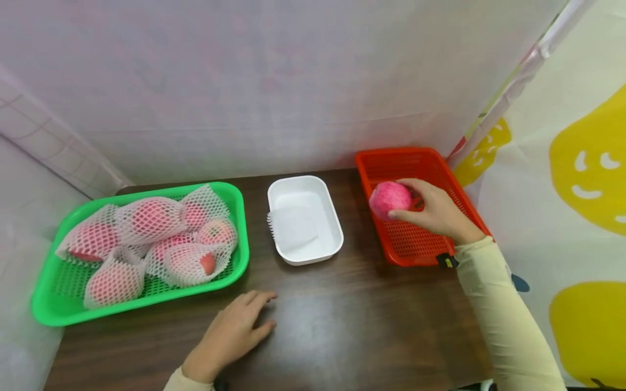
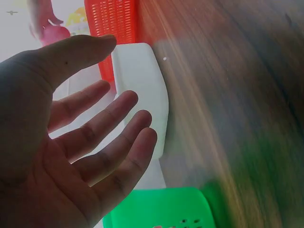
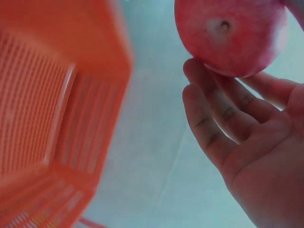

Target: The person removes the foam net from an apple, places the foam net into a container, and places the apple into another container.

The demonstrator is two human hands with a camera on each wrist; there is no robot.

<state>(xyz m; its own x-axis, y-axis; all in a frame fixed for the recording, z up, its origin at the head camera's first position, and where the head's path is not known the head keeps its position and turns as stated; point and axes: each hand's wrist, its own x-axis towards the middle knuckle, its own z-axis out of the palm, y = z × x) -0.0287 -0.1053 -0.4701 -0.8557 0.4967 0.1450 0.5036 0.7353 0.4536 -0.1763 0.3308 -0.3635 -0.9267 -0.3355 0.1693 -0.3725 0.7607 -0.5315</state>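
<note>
My right hand (image 1: pixel 435 209) holds a pink-red apple (image 1: pixel 390 200) over the red basket (image 1: pixel 411 244). The right wrist view shows the stem hollow of the apple (image 3: pixel 230 33), with fingers along its side and the thumb mostly out of frame. My left hand (image 1: pixel 232 334) hovers near the table's front, palm inward, fingers spread and slightly bent, with nothing in it. Ahead of it stands a white tray (image 1: pixel 329 231) in which a white foam net sleeve (image 1: pixel 293 225) lies flat, its fringed edge over the left rim.
On the left, a green basket (image 1: pixel 146 302) holds several red fruits in white foam nets (image 1: pixel 151 217). The dark wooden table (image 1: pixel 342 315) spans the front. A pale curtain (image 1: pixel 244 98) closes off the back, and a sheet with yellow figures (image 1: pixel 592 331) hangs at the right.
</note>
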